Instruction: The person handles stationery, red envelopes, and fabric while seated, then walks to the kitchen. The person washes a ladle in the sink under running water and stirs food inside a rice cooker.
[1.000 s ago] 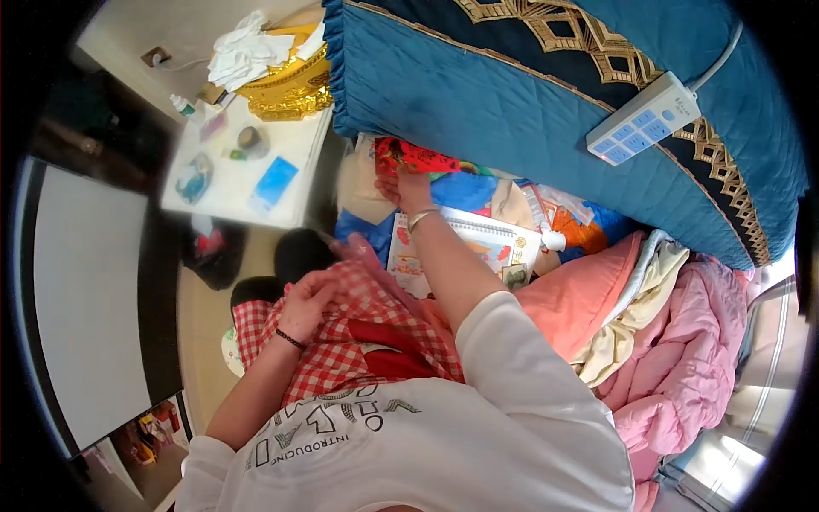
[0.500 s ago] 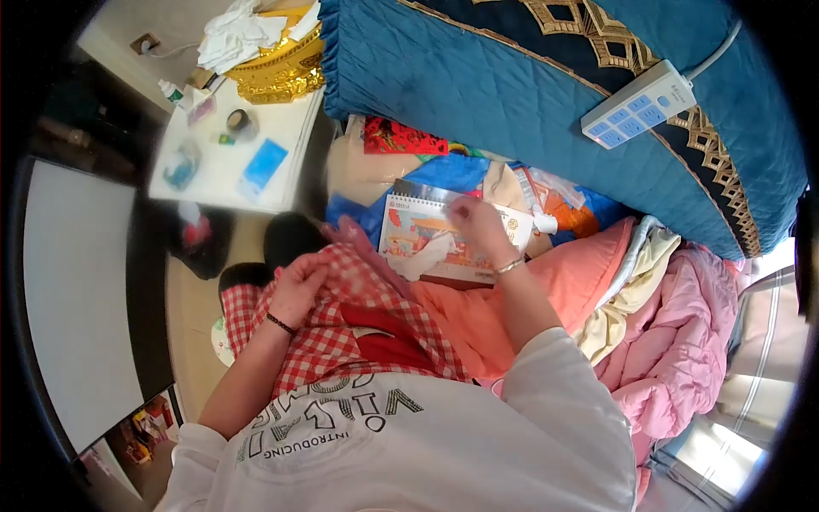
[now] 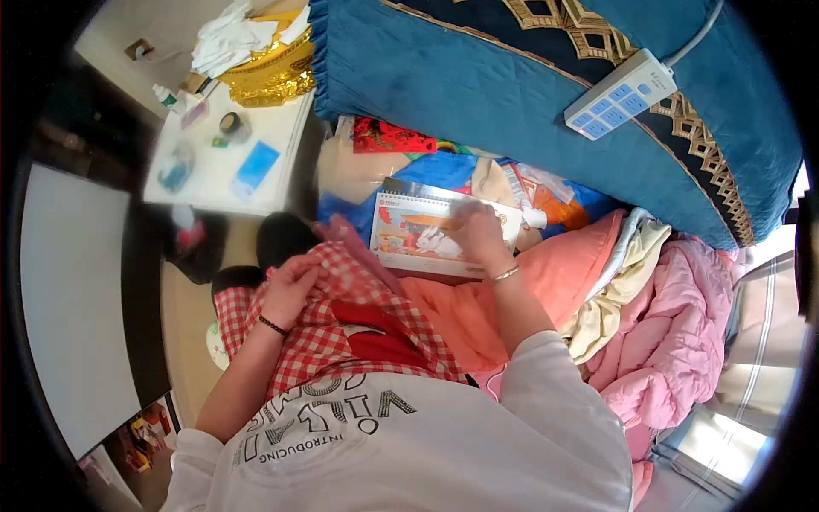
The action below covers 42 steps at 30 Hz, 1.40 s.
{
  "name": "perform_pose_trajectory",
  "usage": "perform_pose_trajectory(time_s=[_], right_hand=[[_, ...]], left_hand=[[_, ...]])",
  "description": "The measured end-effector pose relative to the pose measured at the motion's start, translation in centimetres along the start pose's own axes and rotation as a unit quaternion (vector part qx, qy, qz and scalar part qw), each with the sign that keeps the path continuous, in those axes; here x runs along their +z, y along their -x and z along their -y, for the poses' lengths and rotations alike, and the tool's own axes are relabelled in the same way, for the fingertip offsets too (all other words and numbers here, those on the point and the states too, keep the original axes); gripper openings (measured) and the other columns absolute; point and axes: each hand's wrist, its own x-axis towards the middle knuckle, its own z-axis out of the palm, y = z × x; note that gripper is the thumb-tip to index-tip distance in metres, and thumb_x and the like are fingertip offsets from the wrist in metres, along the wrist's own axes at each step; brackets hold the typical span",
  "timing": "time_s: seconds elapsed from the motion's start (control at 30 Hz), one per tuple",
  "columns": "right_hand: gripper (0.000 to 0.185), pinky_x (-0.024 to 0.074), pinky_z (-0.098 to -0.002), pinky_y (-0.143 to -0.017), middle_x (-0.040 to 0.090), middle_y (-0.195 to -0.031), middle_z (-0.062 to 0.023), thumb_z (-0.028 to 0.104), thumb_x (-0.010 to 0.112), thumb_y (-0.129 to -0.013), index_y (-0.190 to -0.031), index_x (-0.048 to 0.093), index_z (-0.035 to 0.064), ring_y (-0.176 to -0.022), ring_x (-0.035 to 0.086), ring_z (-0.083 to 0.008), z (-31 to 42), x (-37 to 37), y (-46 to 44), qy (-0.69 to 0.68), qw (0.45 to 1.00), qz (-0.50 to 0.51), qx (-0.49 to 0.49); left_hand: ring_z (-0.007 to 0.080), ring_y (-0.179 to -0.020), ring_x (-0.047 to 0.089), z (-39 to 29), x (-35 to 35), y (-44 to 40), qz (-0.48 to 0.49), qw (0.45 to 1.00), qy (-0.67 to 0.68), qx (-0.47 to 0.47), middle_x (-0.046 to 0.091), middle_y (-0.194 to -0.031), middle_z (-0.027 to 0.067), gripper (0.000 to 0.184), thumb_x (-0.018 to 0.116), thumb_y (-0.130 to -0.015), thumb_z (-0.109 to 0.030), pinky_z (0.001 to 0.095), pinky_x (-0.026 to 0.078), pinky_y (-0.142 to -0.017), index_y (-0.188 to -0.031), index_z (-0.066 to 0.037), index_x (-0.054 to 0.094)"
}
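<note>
A spiral-bound desk calendar (image 3: 401, 224) with a colourful printed picture lies in front of me. My right hand (image 3: 482, 236) is over its right part, with a bangle at the wrist. Its fingers are smeared by motion, so whether they hold anything is unclear. Beside them a crumpled-looking white patch (image 3: 438, 242) shows on the calendar; I cannot tell if it is tissue or print. My left hand (image 3: 292, 290), wearing a dark bead bracelet, rests on the red-and-white checked cloth (image 3: 307, 354) over my lap, fingers loosely bent and apart.
A white power strip (image 3: 620, 94) lies on the blue quilted cover (image 3: 478, 94). At left, a white table (image 3: 209, 192) bears a gold container (image 3: 273, 77), a blue packet (image 3: 257, 166) and small items. An orange cushion (image 3: 563, 256) and pink quilt (image 3: 665, 333) lie to the right.
My right hand has shifted down slightly relative to the calendar, and the white patch beside it has changed shape and place. My left hand stays on my lap, its fingers a little looser.
</note>
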Motion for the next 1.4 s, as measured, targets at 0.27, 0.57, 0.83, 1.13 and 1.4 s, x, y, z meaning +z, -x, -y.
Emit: perform_pose_trajectory(time_s=[0.27,0.57,0.83,1.13,1.4], right_hand=[[0.025,0.0457,-0.0387,-0.079,0.062,-0.092,-0.0145,0.02,0.066,-0.071,-0.088,0.063,0.0025,-0.092,0.057,-0.028,-1.5,3.4,-2.8,0.078,0.976,-0.142,-0.147],[0.034,0.0488,-0.0367,-0.074,0.065,-0.094,-0.0136,0.027,0.068,-0.074,-0.095,0.062,0.0023,-0.085,0.063,-0.0283,-9.4,-3.6,-0.6,-0.036,0.985,0.132,0.104],[0.067,0.0457,-0.0368,-0.084,0.06,-0.107,-0.0157,0.038,0.074,-0.063,-0.115,0.049,0.0043,-0.101,0.058,-0.0272,-5.3,-2.4,4.7,0.056,0.966,0.13,0.216],[0.042,0.0451,-0.0393,-0.084,0.061,-0.107,-0.0073,0.026,0.066,-0.073,-0.112,0.055,0.0142,-0.105,0.055,-0.0268,-8.2,0.5,4.6,0.127,0.974,0.152,0.11],[0.041,0.0472,-0.0396,-0.081,0.061,-0.103,-0.0143,0.022,0.061,-0.077,-0.112,0.045,0.0069,-0.097,0.059,-0.0299,-7.5,0.2,4.3,0.121,0.965,0.122,0.196]], left_hand=[[0.0104,-0.077,0.059,-0.5,0.5,0.1,-0.006,1.0,-0.019,-0.007,0.064,-0.09,0.0044,0.019,0.051,-0.09,-0.007,0.0235,0.048,-0.066,-0.108,-0.005,0.055],[0.0096,-0.075,0.057,-0.4,0.8,-0.3,-0.004,0.998,-0.058,-0.014,0.063,-0.091,0.004,0.018,0.049,-0.09,-0.006,0.0229,0.048,-0.065,-0.108,-0.005,0.054],[0.0088,-0.077,0.058,0.4,0.6,-0.3,-0.007,0.999,-0.036,-0.017,0.063,-0.092,0.0043,0.018,0.05,-0.09,-0.006,0.0226,0.048,-0.064,-0.107,-0.006,0.055],[0.0137,-0.082,0.061,1.4,0.0,-0.2,0.004,0.996,-0.059,0.063,0.063,-0.093,0.0094,0.022,0.052,-0.087,-0.004,0.0227,0.049,-0.07,-0.108,0.002,0.052],[0.0158,-0.087,0.061,1.5,0.0,0.0,0.015,0.995,-0.056,0.076,0.061,-0.096,0.0106,0.022,0.051,-0.087,-0.002,0.0244,0.051,-0.075,-0.108,0.003,0.051]])
